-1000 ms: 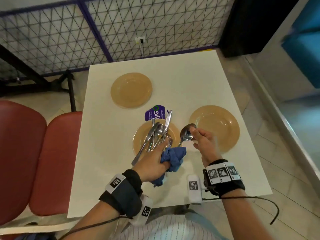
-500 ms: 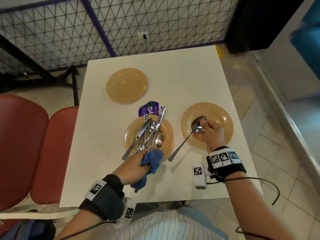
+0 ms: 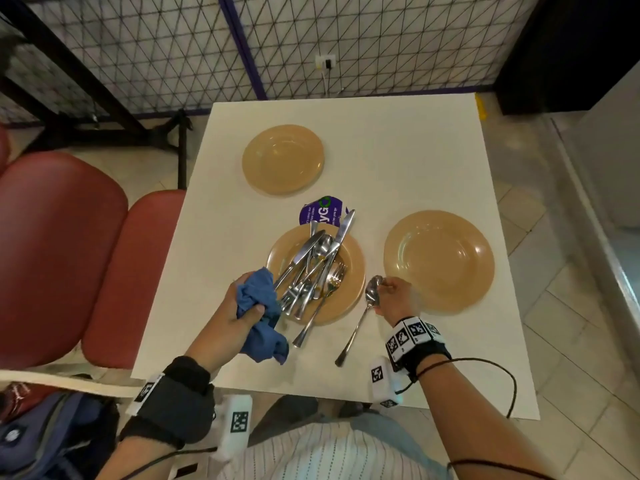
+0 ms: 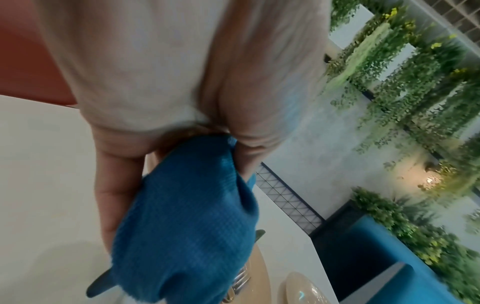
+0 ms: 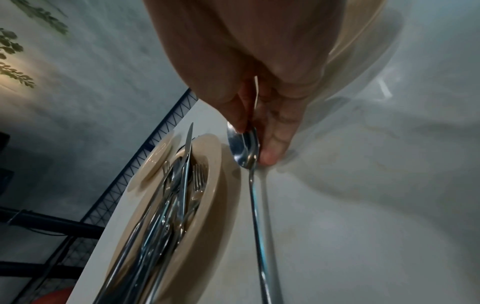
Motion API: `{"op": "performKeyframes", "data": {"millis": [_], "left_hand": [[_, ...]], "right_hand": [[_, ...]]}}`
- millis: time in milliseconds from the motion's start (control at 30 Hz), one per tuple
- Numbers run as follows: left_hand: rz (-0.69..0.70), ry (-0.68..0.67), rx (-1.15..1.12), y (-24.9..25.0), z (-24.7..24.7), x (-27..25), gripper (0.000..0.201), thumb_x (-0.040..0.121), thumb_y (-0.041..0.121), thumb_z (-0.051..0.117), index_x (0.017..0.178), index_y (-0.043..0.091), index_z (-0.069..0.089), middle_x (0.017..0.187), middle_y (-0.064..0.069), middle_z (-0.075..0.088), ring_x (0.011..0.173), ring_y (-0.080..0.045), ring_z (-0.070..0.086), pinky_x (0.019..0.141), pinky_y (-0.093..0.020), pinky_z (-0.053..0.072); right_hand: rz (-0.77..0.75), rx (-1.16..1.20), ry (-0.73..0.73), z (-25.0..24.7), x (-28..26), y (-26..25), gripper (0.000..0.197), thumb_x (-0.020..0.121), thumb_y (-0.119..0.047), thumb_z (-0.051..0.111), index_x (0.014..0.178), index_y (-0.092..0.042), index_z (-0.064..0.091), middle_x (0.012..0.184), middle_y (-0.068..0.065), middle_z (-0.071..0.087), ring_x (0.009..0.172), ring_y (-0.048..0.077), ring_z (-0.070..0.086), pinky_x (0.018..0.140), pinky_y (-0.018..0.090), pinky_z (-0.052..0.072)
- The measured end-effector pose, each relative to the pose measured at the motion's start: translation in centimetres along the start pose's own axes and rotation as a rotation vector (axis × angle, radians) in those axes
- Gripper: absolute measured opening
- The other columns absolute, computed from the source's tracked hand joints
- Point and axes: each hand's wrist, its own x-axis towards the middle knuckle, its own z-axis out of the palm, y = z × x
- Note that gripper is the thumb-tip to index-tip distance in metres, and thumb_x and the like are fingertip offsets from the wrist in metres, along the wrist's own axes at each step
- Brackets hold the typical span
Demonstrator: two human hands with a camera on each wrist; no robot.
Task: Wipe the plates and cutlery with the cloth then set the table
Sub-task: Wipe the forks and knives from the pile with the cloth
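My left hand [image 3: 239, 306] grips a crumpled blue cloth [image 3: 259, 306] [image 4: 187, 226] at the near left rim of the middle tan plate [image 3: 353, 289], which holds a pile of knives, forks and spoons [image 3: 311, 268] [image 5: 171, 205]. My right hand [image 3: 393, 294] pinches the bowl of a steel spoon [image 3: 372, 294] [image 5: 245, 148] between thumb and fingers. The spoon lies on the white table [image 3: 398, 150] between the middle plate and an empty tan plate [image 3: 440, 259] on the right, its handle pointing toward me. A third empty tan plate [image 3: 282, 159] sits at the far left.
A purple sticker [image 3: 322, 211] shows just behind the middle plate. Red seats [image 3: 69, 254] stand left of the table. A metal mesh fence [image 3: 346, 39] runs behind it, and tiled floor [image 3: 571, 306] lies to the right.
My right hand carried the spoon from over the right plate down to the table between the two near plates. My left hand with the cloth shifted toward the middle plate's left rim.
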Motion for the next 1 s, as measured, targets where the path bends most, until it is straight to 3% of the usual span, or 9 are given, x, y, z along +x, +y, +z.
{"op": "performKeyframes", "data": {"millis": [67,200,300,367,433,600,800,900,1000], "left_hand": [[-0.012,0.044,-0.047,-0.6,-0.5,-0.1,0.049,0.101,0.014,0.053,0.144,0.031,0.036,0.131,0.005,0.057,0.122,-0.009,0.055,0.108,-0.036,0.043],[-0.053,0.099,-0.113,-1.2,-1.5,-0.1,0.027,0.101,0.015,0.053,0.126,0.026,0.052,0.12,0.0,0.066,0.116,-0.018,0.062,0.098,-0.035,0.05],[-0.081,0.087,-0.163,-1.3,-2.6,0.2,0.026,0.1,0.015,0.057,0.124,0.025,0.057,0.119,-0.003,0.069,0.115,-0.021,0.064,0.104,-0.044,0.049],[-0.095,0.046,-0.228,-1.4,-3.5,0.4,0.031,0.098,0.012,0.058,0.127,0.024,0.058,0.12,-0.004,0.07,0.115,-0.022,0.065,0.105,-0.049,0.048],[-0.105,0.0,-0.287,-1.4,-4.3,0.7,0.037,0.097,0.005,0.057,0.129,0.023,0.057,0.122,-0.006,0.07,0.116,-0.026,0.065,0.104,-0.052,0.048],[-0.064,-0.15,-0.412,-1.4,-6.1,1.7,0.062,0.086,0.002,0.062,0.142,0.022,0.046,0.133,-0.007,0.064,0.124,-0.026,0.06,0.102,-0.045,0.048],[-0.009,-0.24,-0.413,-1.2,-7.8,2.9,0.075,0.074,0.0,0.067,0.142,0.022,0.044,0.132,-0.006,0.063,0.123,-0.022,0.061,0.097,-0.033,0.053],[-0.016,-0.264,-0.41,-1.5,-8.6,4.1,0.071,0.081,-0.008,0.069,0.141,0.022,0.045,0.132,-0.005,0.064,0.122,-0.019,0.062,0.091,-0.027,0.055],[-0.041,-0.302,-0.423,-1.7,-9.2,5.3,0.073,0.077,0.0,0.071,0.143,0.019,0.045,0.134,-0.007,0.063,0.125,-0.023,0.06,0.095,-0.032,0.054]], "right_hand": [[-0.023,-0.029,0.011,-0.1,-0.3,-0.7,0.019,0.094,-0.001,0.053,0.103,-0.013,0.064,0.08,0.003,0.07,0.065,0.015,0.066,0.052,0.015,0.052],[-0.015,-0.136,0.031,0.6,-0.5,-0.7,0.03,0.089,-0.002,0.06,0.116,-0.015,0.062,0.091,0.0,0.072,0.093,0.023,0.07,0.086,0.036,0.057],[-0.067,-0.148,0.061,1.3,-1.9,-1.3,0.027,0.093,-0.009,0.057,0.119,-0.013,0.06,0.101,0.003,0.071,0.096,0.024,0.067,0.091,0.042,0.055],[-0.128,-0.228,0.095,2.0,-3.2,-2.0,0.017,0.097,-0.017,0.051,0.108,-0.013,0.063,0.097,-0.001,0.068,0.088,0.021,0.066,0.087,0.04,0.056],[-0.139,-0.358,-0.006,3.3,-4.8,-2.8,0.024,0.098,-0.026,0.046,0.093,-0.013,0.064,0.087,0.002,0.068,0.078,0.021,0.065,0.08,0.038,0.057],[0.148,-0.388,-0.403,7.4,-7.1,-3.9,0.045,0.091,-0.055,0.056,0.09,-0.011,0.066,0.085,0.006,0.072,0.073,0.021,0.071,0.069,0.032,0.06],[0.361,-0.174,-0.459,9.5,-7.2,-4.1,0.045,0.091,-0.046,0.066,0.095,-0.001,0.068,0.073,0.01,0.072,0.054,0.019,0.065,0.059,0.03,0.06],[0.421,-0.08,-0.464,9.9,-7.0,-3.9,0.039,0.092,-0.039,0.067,0.088,-0.001,0.068,0.072,0.011,0.075,0.061,0.023,0.071,0.069,0.035,0.063],[0.437,-0.03,-0.454,10.3,-7.0,-3.2,0.029,0.093,-0.03,0.065,0.088,-0.002,0.067,0.067,0.01,0.073,0.065,0.026,0.071,0.082,0.047,0.061]]}}
